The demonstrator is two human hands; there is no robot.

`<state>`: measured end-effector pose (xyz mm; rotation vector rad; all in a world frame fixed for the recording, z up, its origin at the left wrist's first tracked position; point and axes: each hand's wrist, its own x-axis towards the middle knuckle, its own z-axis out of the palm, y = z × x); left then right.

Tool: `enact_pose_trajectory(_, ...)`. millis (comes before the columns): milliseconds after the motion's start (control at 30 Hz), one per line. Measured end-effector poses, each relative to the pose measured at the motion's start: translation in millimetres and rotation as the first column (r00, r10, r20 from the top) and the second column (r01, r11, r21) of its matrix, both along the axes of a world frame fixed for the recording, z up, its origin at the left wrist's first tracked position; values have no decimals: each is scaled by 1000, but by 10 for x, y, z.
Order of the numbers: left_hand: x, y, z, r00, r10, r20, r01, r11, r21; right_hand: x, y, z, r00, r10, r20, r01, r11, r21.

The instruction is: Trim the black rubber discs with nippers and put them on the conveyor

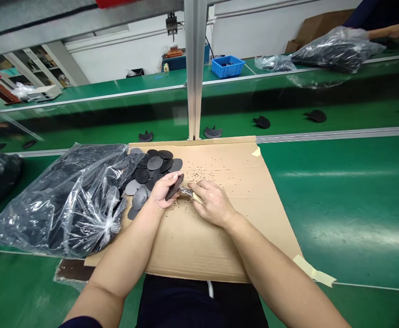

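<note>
Left hand (162, 190) grasping one black disc (174, 187), tipped up on edge, fingers round its left side; right hand (213, 200) wrapped round the pale handles of small metal cutters (186, 191), tip at the disc's right edge. Can't tell if the blades are open or closed, or exactly what they bite. Both hands mid-cardboard, disc just right of the loose pile. Looks like trimming; to do it well, I'd hold the disc firm, set blades flush with the rim, nip only the excess, keep left fingertips behind the cutting line and turn the disc rather than twist the wrist. Black specks (196, 174) scattered under and beyond the hands, on the cardboard sheet (199, 255). Pile of discs (155, 163) to the left, overlapping, beside a big clear bag (73, 200) of dark pieces. Tape (314, 271) at the sheet's near right corner, green table (339, 191) further right. Far side: curved black part (213, 132) by a metal post (193, 68), blue bin (227, 67) behind.
</note>
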<state>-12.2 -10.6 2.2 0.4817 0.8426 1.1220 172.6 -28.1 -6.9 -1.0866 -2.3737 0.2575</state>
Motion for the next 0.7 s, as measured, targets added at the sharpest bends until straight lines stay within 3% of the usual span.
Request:
enact_pose_trajectory(167,-3,6,-9,1000,-5,5,5,1000,1,12,4,-5,1000,13,12,-13,999,-39)
enact_pose_trajectory(467,-11,13,-20,1000,1,-3,-1,1000,23,-2,-8,47,988,-59,139,59,998,7)
enact_pose_trajectory(700,-6,14,-31,999,20,-41,-20,1000,8,-7,-19,58,994,-32,103,37,998,-49)
